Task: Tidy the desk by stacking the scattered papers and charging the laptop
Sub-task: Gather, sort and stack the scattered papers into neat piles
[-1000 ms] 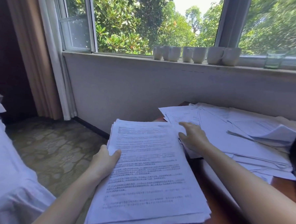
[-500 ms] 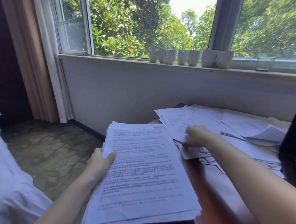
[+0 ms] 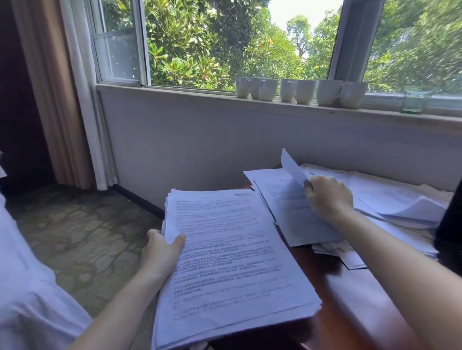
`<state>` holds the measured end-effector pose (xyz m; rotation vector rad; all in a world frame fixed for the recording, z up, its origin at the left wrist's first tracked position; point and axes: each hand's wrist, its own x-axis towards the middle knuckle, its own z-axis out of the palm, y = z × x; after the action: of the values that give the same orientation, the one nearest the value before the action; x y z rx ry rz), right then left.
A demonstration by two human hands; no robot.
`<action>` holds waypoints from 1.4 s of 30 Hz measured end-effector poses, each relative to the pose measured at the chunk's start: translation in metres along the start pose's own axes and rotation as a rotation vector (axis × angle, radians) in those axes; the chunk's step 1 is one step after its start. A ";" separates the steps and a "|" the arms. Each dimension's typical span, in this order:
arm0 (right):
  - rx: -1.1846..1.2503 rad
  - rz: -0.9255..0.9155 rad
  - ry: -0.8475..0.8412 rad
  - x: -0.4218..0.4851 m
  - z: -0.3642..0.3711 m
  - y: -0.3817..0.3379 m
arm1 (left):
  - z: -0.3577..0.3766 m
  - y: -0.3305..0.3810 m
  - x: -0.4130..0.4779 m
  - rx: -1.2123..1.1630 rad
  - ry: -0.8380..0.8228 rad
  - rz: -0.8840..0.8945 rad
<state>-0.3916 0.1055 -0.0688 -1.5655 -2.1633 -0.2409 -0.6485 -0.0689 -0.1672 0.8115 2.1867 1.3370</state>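
My left hand (image 3: pixel 163 250) grips the left edge of a thick stack of printed papers (image 3: pixel 230 265), thumb on top, holding it over the desk's near corner. My right hand (image 3: pixel 327 198) pinches a loose printed sheet (image 3: pixel 292 207) on the desk, and the sheet's far corner curls upward. Scattered papers (image 3: pixel 399 202) lie spread over the back of the brown wooden desk (image 3: pixel 357 296). The black laptop (image 3: pixel 460 221) shows only as a dark edge at the far right.
Several white mugs (image 3: pixel 301 90) and a small glass (image 3: pixel 413 101) stand on the windowsill behind the desk. A curtain (image 3: pixel 55 85) hangs at the left. White bedding (image 3: pixel 8 270) fills the lower left, with patterned floor beside it.
My right hand went from lying flat on the scattered papers to pinching one sheet and lifting its corner. The stack in my left hand has stayed in place.
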 end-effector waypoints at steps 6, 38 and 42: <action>-0.015 -0.249 -0.087 -0.033 -0.032 -0.044 | 0.002 0.004 -0.004 -0.042 -0.002 -0.030; 0.512 0.184 -0.497 0.028 0.029 -0.002 | -0.020 -0.013 0.014 -0.074 -0.294 0.078; 0.645 0.170 -0.516 0.023 0.013 0.007 | -0.010 -0.004 0.001 -0.091 -0.211 0.025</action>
<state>-0.3941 0.1330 -0.0710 -1.4961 -2.1125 0.9161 -0.6571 -0.0760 -0.1663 0.9043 1.9456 1.2894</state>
